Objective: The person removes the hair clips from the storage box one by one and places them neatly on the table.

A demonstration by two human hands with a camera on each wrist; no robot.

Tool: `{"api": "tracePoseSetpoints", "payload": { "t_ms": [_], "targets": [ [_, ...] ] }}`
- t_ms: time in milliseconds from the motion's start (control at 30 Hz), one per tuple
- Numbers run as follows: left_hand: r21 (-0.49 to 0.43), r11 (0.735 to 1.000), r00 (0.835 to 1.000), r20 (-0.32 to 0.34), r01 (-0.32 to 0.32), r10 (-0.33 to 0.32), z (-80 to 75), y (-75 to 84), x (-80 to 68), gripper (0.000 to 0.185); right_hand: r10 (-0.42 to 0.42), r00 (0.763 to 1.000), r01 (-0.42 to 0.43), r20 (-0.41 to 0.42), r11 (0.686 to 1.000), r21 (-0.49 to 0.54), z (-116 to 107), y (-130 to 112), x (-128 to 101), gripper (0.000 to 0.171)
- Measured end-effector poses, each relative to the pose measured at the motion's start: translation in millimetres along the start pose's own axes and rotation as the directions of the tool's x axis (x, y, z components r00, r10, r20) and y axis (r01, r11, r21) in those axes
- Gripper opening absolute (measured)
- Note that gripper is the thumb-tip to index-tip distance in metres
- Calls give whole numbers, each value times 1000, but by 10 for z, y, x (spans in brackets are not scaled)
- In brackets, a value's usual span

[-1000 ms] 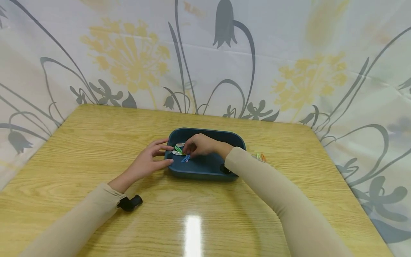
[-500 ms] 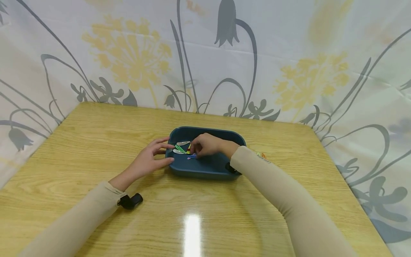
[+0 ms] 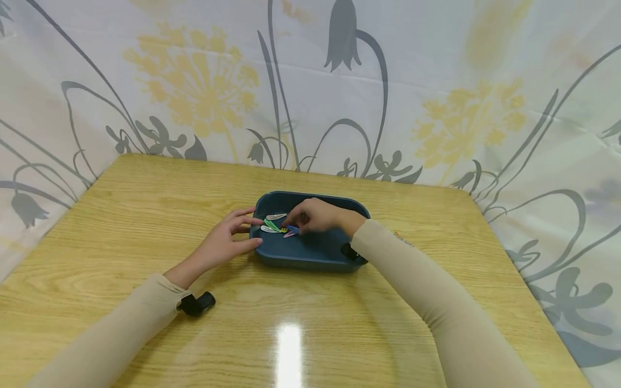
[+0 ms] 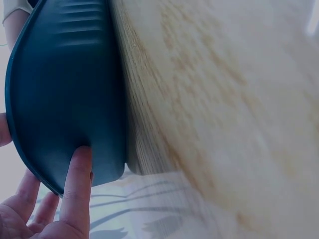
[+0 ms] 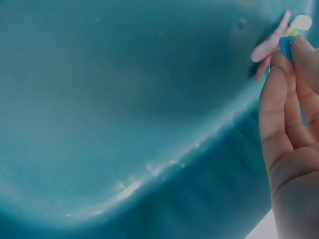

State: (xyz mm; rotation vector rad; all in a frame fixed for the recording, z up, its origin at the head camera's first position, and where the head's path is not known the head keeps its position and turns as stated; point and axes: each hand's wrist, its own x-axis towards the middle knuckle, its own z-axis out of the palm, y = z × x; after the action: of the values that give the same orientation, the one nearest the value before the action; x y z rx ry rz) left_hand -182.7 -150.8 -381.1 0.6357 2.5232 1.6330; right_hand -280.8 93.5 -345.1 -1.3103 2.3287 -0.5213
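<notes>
A dark blue plastic bin (image 3: 305,264) stands on the table with several small snap hair clips inside. My left hand (image 3: 225,241) touches its left end, the fingers spread along the rim; in the left wrist view one finger (image 4: 77,189) lies against the outer wall. Inside the bin, thumb and fingertips of my right hand (image 3: 317,215) pinch a blue hair clip (image 5: 286,48). Close by it lie a pink hair clip (image 5: 271,45) and, partly covered, a red one (image 5: 262,68). Further left are a green hair clip (image 3: 271,224) and two whitish ones (image 3: 276,216). A bit of yellow shows beside the blue clip.
On the table (image 3: 233,334), right of the bin, orange and pale clips (image 3: 398,236) peek out from behind my right sleeve (image 3: 412,280). A flower-patterned cloth (image 3: 310,86) hangs behind the table. Black wrist cameras (image 3: 196,304) sit on both cuffs.
My right hand has shifted slightly right and up inside the bin, and the blue clip has moved right with it. My left hand stays at the bin's end.
</notes>
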Motion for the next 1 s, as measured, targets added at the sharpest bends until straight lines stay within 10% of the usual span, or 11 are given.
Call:
{"api": "tracePoseSetpoints", "payload": {
  "t_ms": [467, 1000],
  "targets": [
    [16, 1000, 1000, -9, -1, 1, 11, 2, -1, 40, 83, 976, -23, -201, 958, 284, -205, -151, -181, 32],
    [25, 1000, 1000, -11, -13, 13, 19, 33, -17, 39, 168, 895, 6, -413, 922, 388, -280, -247, -511, 31]
  ]
}}
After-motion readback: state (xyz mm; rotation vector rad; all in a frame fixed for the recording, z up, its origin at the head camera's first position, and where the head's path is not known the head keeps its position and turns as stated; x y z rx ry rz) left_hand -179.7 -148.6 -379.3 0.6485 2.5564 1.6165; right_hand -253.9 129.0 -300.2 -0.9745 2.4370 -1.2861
